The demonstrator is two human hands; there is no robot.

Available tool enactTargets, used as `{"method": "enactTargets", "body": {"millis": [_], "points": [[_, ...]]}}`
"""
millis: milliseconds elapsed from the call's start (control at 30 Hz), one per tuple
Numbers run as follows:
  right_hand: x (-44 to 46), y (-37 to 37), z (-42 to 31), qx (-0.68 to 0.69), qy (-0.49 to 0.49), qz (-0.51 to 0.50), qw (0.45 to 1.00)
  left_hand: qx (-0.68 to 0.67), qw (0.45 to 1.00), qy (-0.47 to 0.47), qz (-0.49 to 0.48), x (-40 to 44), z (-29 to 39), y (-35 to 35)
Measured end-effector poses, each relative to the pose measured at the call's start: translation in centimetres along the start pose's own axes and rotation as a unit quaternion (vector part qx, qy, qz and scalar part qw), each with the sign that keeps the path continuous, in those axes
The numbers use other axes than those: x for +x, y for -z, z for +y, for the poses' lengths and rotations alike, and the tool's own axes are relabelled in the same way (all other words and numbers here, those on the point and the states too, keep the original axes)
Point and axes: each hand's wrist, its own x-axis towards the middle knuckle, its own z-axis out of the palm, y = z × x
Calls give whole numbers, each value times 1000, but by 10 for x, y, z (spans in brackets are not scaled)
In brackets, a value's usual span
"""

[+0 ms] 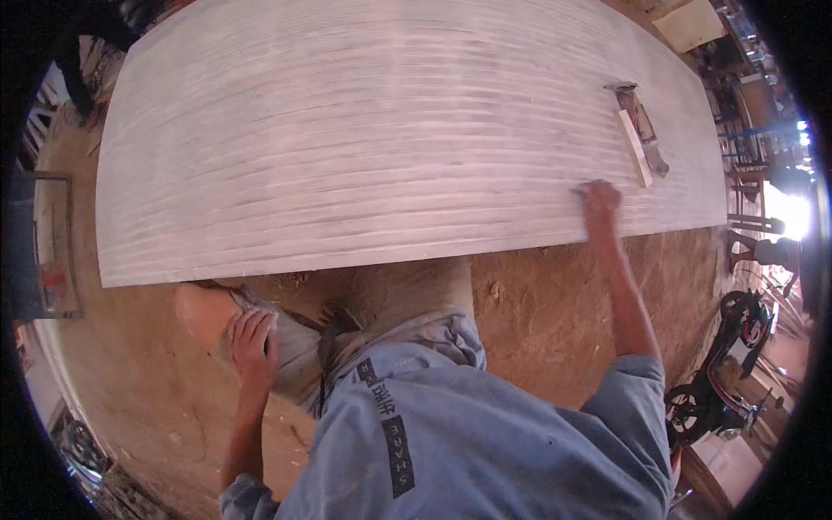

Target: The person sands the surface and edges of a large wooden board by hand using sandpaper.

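A large pale panel (pixel 390 156) with long dark-edged ridges running across it lies in front of me. My right hand (pixel 602 208) is closed over its near right part. From the fingers pokes a small dark tip, too blurred to name. Beyond that hand, on the panel, lie a light wooden strip (pixel 635 149) and, against it, a worn hand tool (pixel 641 126) with a crosspiece at its far end. My left hand (pixel 253 338) rests on my left leg by the bare knee (pixel 206 314), fingers laid over the bunched trouser cloth.
Brown dirt ground (pixel 555 321) shows between me and the panel's near edge. A motorcycle (pixel 724 368) stands at the right. Another person (pixel 771 251) is partly visible at the far right. A dark framed object (pixel 43 247) stands on the left.
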Motion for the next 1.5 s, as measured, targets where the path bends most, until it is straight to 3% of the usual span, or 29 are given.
{"method": "enactTargets", "body": {"millis": [33, 100, 167, 200, 267, 300, 367, 433, 500, 567, 600, 633, 733, 767, 800, 900, 933, 1000, 1100, 1200, 1233, 1267, 1300, 1333, 1367, 1400, 1433, 1500], "points": [[9, -12, -44, 8, 66, 25, 997, 1, 1000, -2, 1, 0, 0, 1], [33, -30, -143, 158, 64, 2, 985, 6, 1000, -8, 0, 0, -3, -2], [67, -28, -248, 181, 117, -43, 975, 17, 1000, -15, 1, 0, -3, -2], [87, -15, -285, 271, 160, -38, 948, 20, 1000, -6, -11, -1, -2, 0], [119, 7, -337, 263, 214, -112, 934, 25, 999, 0, -23, -3, -2, -2], [117, 3, -333, 264, 211, -109, 935, 23, 999, -9, -23, -6, -7, -5], [108, -14, -313, 244, 205, 10, 948, 20, 999, -18, -21, -5, -10, -7], [81, -22, -237, 222, 151, -9, 963, 7, 1000, -24, -5, -5, -9, -7], [49, -1, -135, 86, 113, -61, 988, -3, 1000, -12, -5, -2, -5, -7], [21, 7, -40, 10, -51, -93, 994, -11, 1000, -5, -6, -1, -7, -7], [7, 18, -1, -24, 20, -11, 999, -5, 1000, -19, -5, -1, -10, -8], [7, 42, 2, -32, -48, -38, 998, 2, 999, -32, -3, -1, -12, -8], [17, 25, -17, -21, 29, -25, 999, -8, 999, -43, 17, -2, -16, -10], [21, 5, -43, 42, 104, 12, 994, -2, 999, -36, 13, -5, -16, -9], [21, -26, -77, -2, 153, 14, 988, 4, 1000, -29, 10, -3, -14, -8], [72, -34, -259, 243, 82, -87, 963, 12, 1000, -21, 12, 1, -12, -6], [96, -23, -312, 273, 172, -99, 941, 8, 1000, -23, 13, 1, -11, -6], [128, -36, -416, 305, 229, 40, 924, 14, 1000, -17, 9, 3, -8, -3], [171, -8, -504, 236, 296, -134, 916, 4, 1000, -10, -1, -3, -10, -5], [165, -11, -478, 222, 290, -125, 923, 2, 1000, -9, 4, -3, -11, -6], [145, -28, -442, 237, 281, 4, 930, 16, 1000, -10, 9, -2, -11, -7], [137, -18, -397, 245, 264, -116, 926, 8, 1000, -10, 9, -2, -11, -7], [114, -32, -340, 229, 270, -35, 935, -3, 1000, -7, 10, -2, -12, -8], [94, -24, -284, 160, 214, -117, 956, -14, 1000, -3, 10, -4, -13, -9], [68, -35, -214, 162, 205, -29, 965, -21, 1000, -1, 8, -5, -14, -10], [47, -34, -153, 113, 131, -64, 983, -19, 1000, -7, 13, -5, -15, -10], [29, -23, -96, 10, 147, 4, 989, -17, 1000, -16, 19, -4, -16, -10], [17, 21, -47, -30, -6, -78, 996, -19, 999, -23, 22, -2, -17, -10]]}}
